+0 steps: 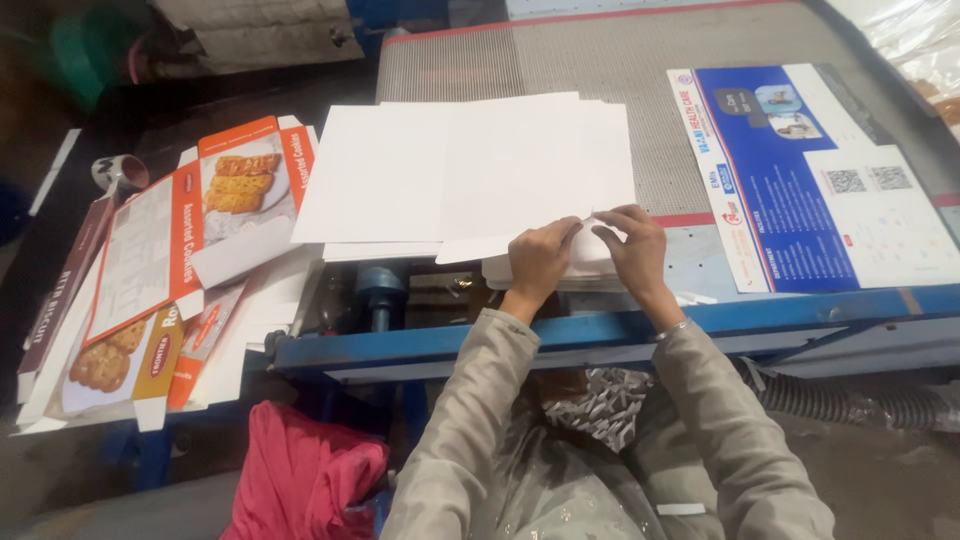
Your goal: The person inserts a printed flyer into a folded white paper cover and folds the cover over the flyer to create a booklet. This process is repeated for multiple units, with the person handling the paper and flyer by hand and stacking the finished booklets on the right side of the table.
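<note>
Both hands worked at the near edge of the blue-framed table (640, 330). The left hand (540, 258) and the right hand (632, 250) met over a small stack of white sheets (590, 268) lying at the table's front edge, just below the larger white sheets (470, 170) spread across the ribbed grey surface. The stack sat directly under both hands, its near edge showing beneath the wrists.

The fingers (566, 232) of the left hand were drawn narrow, pinching the top sheet's corner against the thumb. The right hand's fingers (612, 222) were likewise narrow, their tips touching the same raised corner from the other side. The two sets of fingertips stood just beside each other, the lifted paper corner between them.

To the right lay a blue and white printed poster (800, 170), flat and apart from the hands. To the left, well apart, lay flattened orange biscuit cartons (160, 250), overlapping one another. A pink cloth (300, 480) lay below the table's left end.
</note>
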